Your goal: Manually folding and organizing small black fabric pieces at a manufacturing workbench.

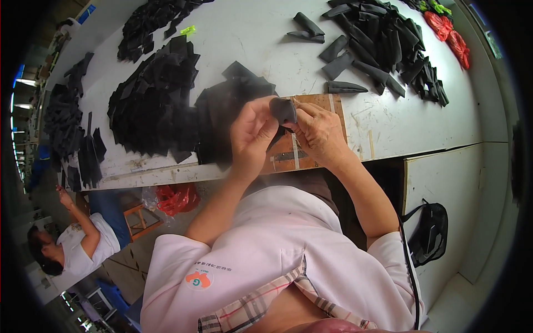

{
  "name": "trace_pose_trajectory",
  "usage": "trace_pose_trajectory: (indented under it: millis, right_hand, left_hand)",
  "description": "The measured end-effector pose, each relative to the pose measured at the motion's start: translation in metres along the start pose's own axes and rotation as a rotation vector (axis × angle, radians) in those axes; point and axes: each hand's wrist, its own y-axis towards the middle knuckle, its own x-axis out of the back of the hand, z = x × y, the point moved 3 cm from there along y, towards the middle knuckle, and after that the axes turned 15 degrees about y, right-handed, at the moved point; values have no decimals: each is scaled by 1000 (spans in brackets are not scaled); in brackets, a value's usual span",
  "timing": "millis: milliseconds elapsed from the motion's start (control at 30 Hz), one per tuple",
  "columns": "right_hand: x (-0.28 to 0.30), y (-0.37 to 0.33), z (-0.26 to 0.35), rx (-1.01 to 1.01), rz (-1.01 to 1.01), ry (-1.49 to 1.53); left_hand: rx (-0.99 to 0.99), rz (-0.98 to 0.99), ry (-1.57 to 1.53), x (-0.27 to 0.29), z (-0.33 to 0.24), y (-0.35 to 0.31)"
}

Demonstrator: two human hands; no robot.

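Observation:
A small black fabric piece (pixel 284 110) is held up between my two hands, over the table's front edge. My left hand (pixel 252 130) grips its left side, thumb and fingers closed on the cloth. On the other side my right hand (pixel 321 129) pinches the same piece, its fingertips partly hidden. Beneath them lies a brown board (pixel 333 105) with pale strips across it. A stack of flat black fabric pieces (pixel 214 119) rests just left of my left hand. Farther right is a heap of rolled or folded black fabric tubes (pixel 372 39).
More black fabric piles (pixel 152 102) cover the table's left part. Red plastic bags (pixel 444 33) lie at the far right, another red bag (pixel 177 197) below the table. A black mesh bag (pixel 430 233) hangs on the right panel. Another person (pixel 89 238) sits at left beside a wooden stool (pixel 141 222).

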Motion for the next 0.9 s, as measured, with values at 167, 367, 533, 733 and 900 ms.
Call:
trace_pose_trajectory:
  millis: [167, 367, 533, 733, 900]
  right_hand:
    - [14, 6, 13, -19, -39, 64]
    - [-7, -10, -8, -26, -76, 174]
    - [3, 0, -3, -26, -16, 212]
    - [3, 2, -5, -113, 74, 149]
    - [20, 15, 13, -36, 98, 83]
  left_hand:
    - [-10, 180, -6, -2, -13, 21]
    - [43, 170, 281, -8, -3, 24]
    - [-94, 45, 283, -13, -18, 20]
    - [-23, 16, 73, -4, -24, 16]
    - [4, -20, -425, 17, -22, 20]
